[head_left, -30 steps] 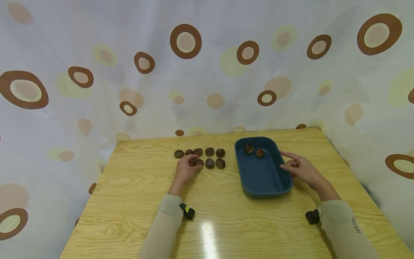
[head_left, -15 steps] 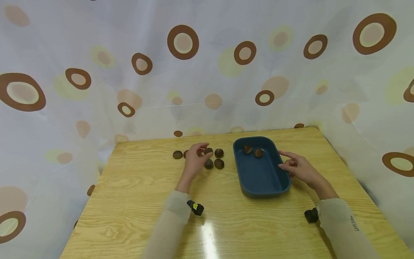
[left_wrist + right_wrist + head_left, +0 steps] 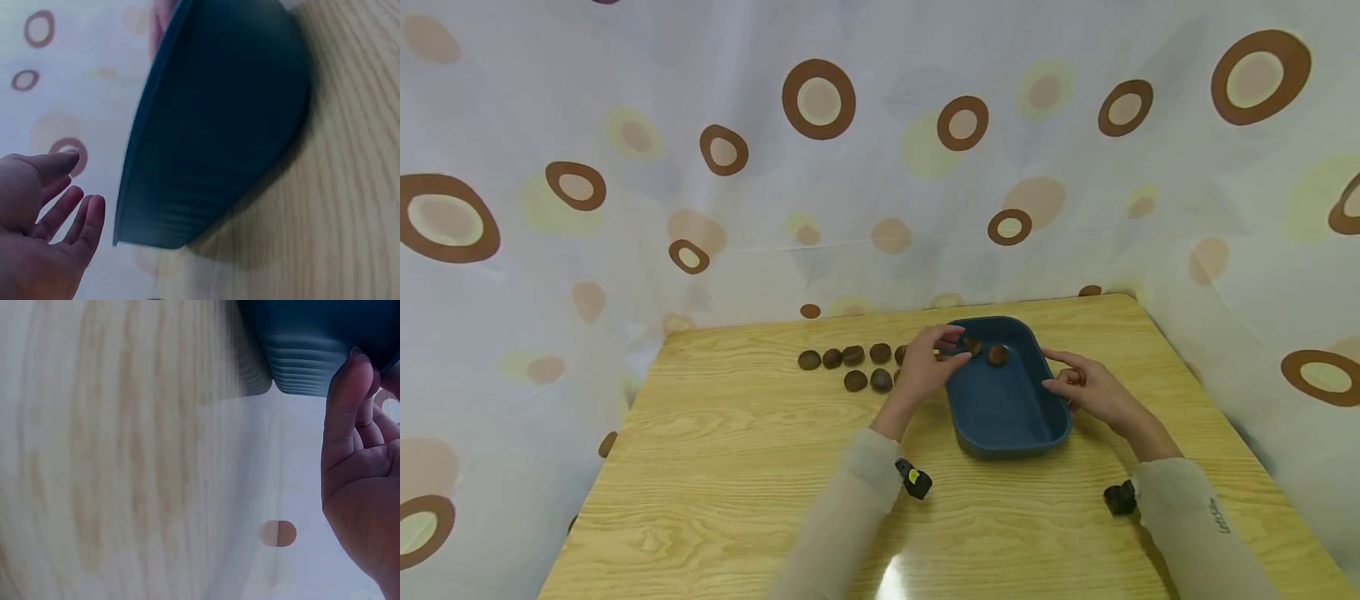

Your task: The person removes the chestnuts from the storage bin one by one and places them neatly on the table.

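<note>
My left hand [image 3: 925, 367] hovers over the left rim of a dark blue tray [image 3: 1011, 417]. Its thumb and fingers bend toward each other; whether anything sits between them is hidden. In the left wrist view this hand [image 3: 44, 219] appears beside the tray's outer wall [image 3: 212, 125], apart from it. Against the tray's right side rests my right hand [image 3: 1097, 392], index finger and thumb touching near the rim. The right wrist view shows its thumb [image 3: 350, 400] against the outer wall [image 3: 306, 344]. Two chestnuts [image 3: 997, 355] lie inside the tray toward its far end.
Left of the tray, several more chestnuts [image 3: 853, 356] lie in two rows on the wooden table [image 3: 722, 467]; my left hand partly covers the rightmost ones. A patterned curtain [image 3: 850, 192] hangs behind the table.
My left hand has moved right, from the chestnut rows to the tray's left rim, uncovering chestnuts on the left. The right hand and tray keep their places.
</note>
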`<action>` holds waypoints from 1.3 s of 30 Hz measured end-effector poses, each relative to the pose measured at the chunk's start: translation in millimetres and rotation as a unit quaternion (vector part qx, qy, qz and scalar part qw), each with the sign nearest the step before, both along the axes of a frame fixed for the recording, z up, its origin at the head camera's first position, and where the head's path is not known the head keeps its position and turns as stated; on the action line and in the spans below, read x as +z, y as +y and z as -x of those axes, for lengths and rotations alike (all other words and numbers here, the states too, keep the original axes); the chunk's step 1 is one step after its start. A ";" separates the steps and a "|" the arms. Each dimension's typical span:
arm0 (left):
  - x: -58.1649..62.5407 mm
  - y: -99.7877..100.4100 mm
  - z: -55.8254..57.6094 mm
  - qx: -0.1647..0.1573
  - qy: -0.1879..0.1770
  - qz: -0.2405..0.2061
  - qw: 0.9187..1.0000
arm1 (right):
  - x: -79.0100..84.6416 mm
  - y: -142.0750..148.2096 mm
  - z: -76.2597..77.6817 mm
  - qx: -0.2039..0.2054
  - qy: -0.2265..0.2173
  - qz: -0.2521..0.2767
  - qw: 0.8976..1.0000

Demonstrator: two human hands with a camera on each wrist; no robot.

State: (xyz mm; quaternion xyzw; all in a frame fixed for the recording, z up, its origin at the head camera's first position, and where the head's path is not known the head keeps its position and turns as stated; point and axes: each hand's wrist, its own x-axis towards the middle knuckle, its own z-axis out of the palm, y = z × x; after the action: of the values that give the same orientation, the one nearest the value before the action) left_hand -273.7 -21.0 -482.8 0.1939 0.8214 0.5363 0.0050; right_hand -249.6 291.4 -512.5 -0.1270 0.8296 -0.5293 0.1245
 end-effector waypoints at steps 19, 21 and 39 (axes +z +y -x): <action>-6.6 63.6 2.3 -0.022 -0.018 0.084 0.996 | 4.0 0.0 -14.2 0.012 -0.012 0.021 1.000; -10.5 66.5 2.7 -0.010 -0.034 0.067 0.997 | 3.3 -0.7 -15.8 0.016 -0.016 0.023 0.999; -21.9 74.6 7.0 0.022 -0.040 0.221 0.974 | 2.2 -3.7 -19.7 0.018 -0.020 0.015 1.000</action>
State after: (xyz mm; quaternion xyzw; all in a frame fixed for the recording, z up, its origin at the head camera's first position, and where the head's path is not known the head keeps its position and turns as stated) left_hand -280.7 53.7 -504.7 0.1484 0.9230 0.3485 0.0685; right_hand -229.9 287.7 -510.3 -0.1328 0.8165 -0.5419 0.1486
